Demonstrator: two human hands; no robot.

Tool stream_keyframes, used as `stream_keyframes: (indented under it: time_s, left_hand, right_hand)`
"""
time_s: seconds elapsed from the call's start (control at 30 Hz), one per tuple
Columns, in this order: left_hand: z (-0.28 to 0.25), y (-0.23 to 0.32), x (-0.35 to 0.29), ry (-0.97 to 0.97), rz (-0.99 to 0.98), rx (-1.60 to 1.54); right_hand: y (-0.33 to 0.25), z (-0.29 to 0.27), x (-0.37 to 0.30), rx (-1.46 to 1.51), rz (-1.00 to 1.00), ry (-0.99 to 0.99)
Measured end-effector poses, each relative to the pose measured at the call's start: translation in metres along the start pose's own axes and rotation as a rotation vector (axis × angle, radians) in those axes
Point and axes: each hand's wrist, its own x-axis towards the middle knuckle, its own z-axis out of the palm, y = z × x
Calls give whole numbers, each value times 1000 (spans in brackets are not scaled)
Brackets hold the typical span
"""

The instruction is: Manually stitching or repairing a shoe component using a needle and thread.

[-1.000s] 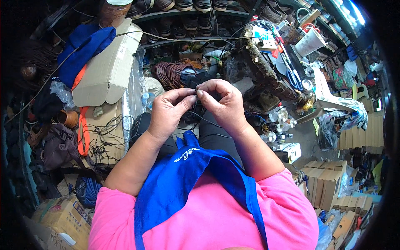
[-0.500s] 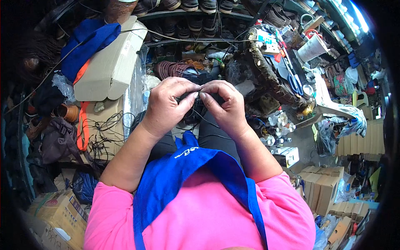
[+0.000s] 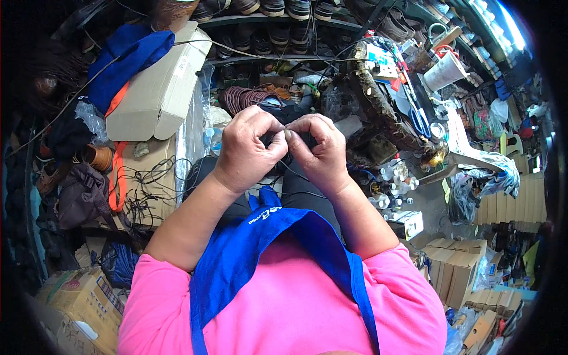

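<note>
My left hand [image 3: 247,145] and my right hand [image 3: 324,148] meet in front of me above my lap, thumbs and forefingers pinched tip to tip. Between them they grip a thin black cord; the bit in the fingertips is mostly hidden. A dark strand of it hangs below the hands, over my dark trousers. More thin black cords [image 3: 145,183] lie tangled on a cardboard sheet [image 3: 160,204] to my left. A blue apron [image 3: 236,257] covers my front.
At the left, a folded cardboard piece [image 3: 157,89] lies near a blue cloth [image 3: 127,53]. Coiled brown cord [image 3: 251,97] sits beyond my hands. To the right stands a cluttered round work surface [image 3: 378,89] with blue-handled scissors [image 3: 421,124]; small bottles [image 3: 390,186] are below it. Shoes [image 3: 272,7] line shelves behind.
My left hand has turned slightly, and its thumb has come off the pinch a little lower. The right hand stays almost in place, still pinching at the same spot.
</note>
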Motion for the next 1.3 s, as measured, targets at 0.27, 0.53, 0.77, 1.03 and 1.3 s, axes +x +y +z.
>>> stream_keyframes:
  time_s: [0.27, 0.53, 0.77, 1.03, 1.3]
  left_hand:
    - [-9, -18, 8, 3, -273, -200]
    - [-12, -14, 4, -222, -358, -475]
    - [-12, -10, 10, -245, -242, -268]
    - [-6, -32, 0, -195, -639, -933]
    - [0, -19, -7, -415, -421, -318]
  right_hand:
    - [1, 1, -4, 65, 84, 0]
    - [7, 6, -6, 490, 351, -16]
    - [7, 3, -6, 443, 276, -79]
    - [4, 2, -1, 711, 428, -64]
    - [10, 3, -2, 491, 346, -24]
